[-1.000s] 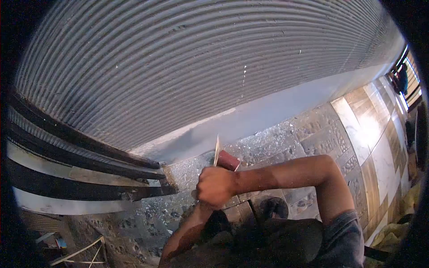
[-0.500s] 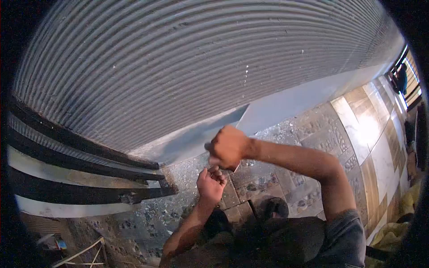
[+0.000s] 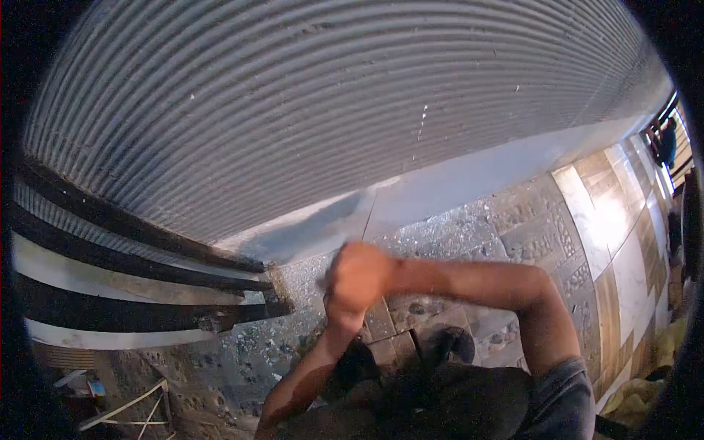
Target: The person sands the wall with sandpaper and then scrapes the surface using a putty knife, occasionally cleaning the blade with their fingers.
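My right hand (image 3: 358,279) is closed in a fist, slightly smeared by motion, in front of the lower wall. A small dark end of something pokes out at its left side; I cannot tell what it is. Behind and below that fist is my left hand (image 3: 345,319), mostly covered by it, so the two overlap in this view. Its fingers are hidden now, though they were curled a moment before. Above the right fist, a thin dark line runs up across the smooth pale strip (image 3: 455,180) at the foot of the wall.
A ribbed grey wall (image 3: 293,125) curves across the top. Dark bars (image 3: 132,304) stand on the left. White flecks lie over the stone floor (image 3: 462,235) by the wall. Large glossy tiles (image 3: 623,242) cover the right side, with a distant person (image 3: 667,143) beyond. Pale thin sticks (image 3: 139,407) stand lower left.
My right fist has dropped down and slightly left, now covering my left hand. The view has shifted a little, and the thin dark line across the strip sits farther left.
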### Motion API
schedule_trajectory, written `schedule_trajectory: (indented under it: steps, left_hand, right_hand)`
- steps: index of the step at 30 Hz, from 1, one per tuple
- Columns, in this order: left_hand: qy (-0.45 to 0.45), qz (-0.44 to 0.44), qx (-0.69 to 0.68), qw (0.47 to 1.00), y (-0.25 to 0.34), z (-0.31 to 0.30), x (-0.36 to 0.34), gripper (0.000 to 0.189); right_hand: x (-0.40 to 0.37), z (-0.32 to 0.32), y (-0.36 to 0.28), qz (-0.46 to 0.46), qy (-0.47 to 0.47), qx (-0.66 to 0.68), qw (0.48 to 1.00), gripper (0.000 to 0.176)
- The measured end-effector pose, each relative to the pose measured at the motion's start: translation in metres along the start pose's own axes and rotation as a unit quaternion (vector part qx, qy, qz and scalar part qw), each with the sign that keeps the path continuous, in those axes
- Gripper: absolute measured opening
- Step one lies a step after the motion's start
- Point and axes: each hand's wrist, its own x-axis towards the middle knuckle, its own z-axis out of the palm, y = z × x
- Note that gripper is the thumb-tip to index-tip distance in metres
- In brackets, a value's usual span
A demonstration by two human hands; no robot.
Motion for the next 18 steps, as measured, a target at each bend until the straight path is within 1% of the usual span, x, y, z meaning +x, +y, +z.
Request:
schedule_trajectory:
  steps: [1, 2, 4, 5, 6, 7, 8, 9, 10, 11, 12, 13, 14, 15, 16, 17, 18]
  left_hand:
    - [0.025, -0.177, -0.258, 0.949, 0.018, -0.004, -0.001, 0.025]
    - [0.026, -0.178, -0.258, 0.949, 0.016, -0.009, -0.002, 0.025]
    - [-0.15, -0.178, -0.315, 0.92, 0.01, -0.016, 0.001, 0.025]
    - [0.018, -0.113, -0.16, 0.981, 0.021, 0.018, -0.006, 0.026]
    - [0.016, -0.113, -0.163, 0.98, 0.015, 0.018, -0.002, 0.026]
    - [0.031, -0.035, 0.095, 0.994, 0.006, 0.012, 0.004, 0.027]
    - [0.046, 0.043, 0.349, 0.935, -0.003, 0.003, 0.008, 0.029]
    - [0.048, 0.041, 0.352, 0.934, -0.011, -0.009, 0.013, 0.029]
    - [-0.124, -0.062, -0.013, 0.99, -0.017, -0.023, 0.018, 0.031]
    - [-0.275, -0.151, -0.378, 0.871, -0.019, -0.03, 0.021, 0.034]
    - [-0.275, -0.148, -0.376, 0.872, -0.009, -0.016, 0.014, 0.034]
    - [-0.146, -0.105, -0.334, 0.925, -0.005, 0.002, 0.0, 0.035]
    - [-0.015, -0.059, -0.287, 0.956, -0.001, 0.016, -0.006, 0.035]
    - [0.002, -0.039, 0.035, 0.999, -0.037, -0.012, 0.009, 0.037]
    - [0.002, -0.037, 0.033, 0.999, -0.032, -0.011, 0.011, 0.037]
    - [-0.049, -0.119, -0.19, 0.973, -0.022, -0.016, 0.009, 0.036]
    - [-0.095, -0.194, -0.4, 0.891, -0.012, -0.019, 0.005, 0.035]
  right_hand:
    - [-0.001, -0.009, 0.019, 0.033, 0.008, -0.018, 0.999, 0.024]
    - [-0.003, -0.014, 0.028, 0.064, 0.013, -0.037, 0.997, 0.021]
    - [-0.008, -0.001, 0.02, 0.079, 0.003, -0.035, 0.996, 0.021]
    - [-0.009, 0.008, 0.005, 0.04, 0.007, -0.005, 0.999, 0.023]
    - [-0.011, 0.015, -0.006, 0.001, 0.01, 0.025, 1.0, 0.026]
    - [-0.01, 0.01, -0.017, -0.001, -0.097, -0.003, 0.995, 0.024]
    - [-0.01, 0.009, -0.01, -0.001, -0.097, 0.0, 0.995, 0.024]
    - [-0.01, 0.007, 0.004, 0.005, -0.062, -0.004, 0.998, 0.023]
    - [-0.01, 0.005, 0.016, 0.01, -0.028, -0.008, 1.0, 0.023]
    - [-0.014, 0.001, 0.023, 0.005, 0.0, -0.019, 1.0, 0.021]
    - [-0.013, 0.006, 0.021, 0.001, 0.001, -0.019, 1.0, 0.021]
    - [-0.014, 0.014, 0.013, -0.018, 0.019, -0.011, 1.0, 0.021]
    - [-0.017, 0.02, 0.004, -0.037, 0.034, -0.004, 0.999, 0.022]
    - [-0.016, 0.018, -0.011, -0.008, -0.018, -0.037, 0.999, 0.019]
    - [-0.016, 0.016, -0.003, -0.009, -0.02, -0.038, 0.999, 0.019]
    - [-0.014, 0.016, 0.008, -0.012, -0.02, -0.002, 1.0, 0.019]
    - [-0.008, 0.012, 0.014, -0.015, -0.017, 0.035, 0.999, 0.018]
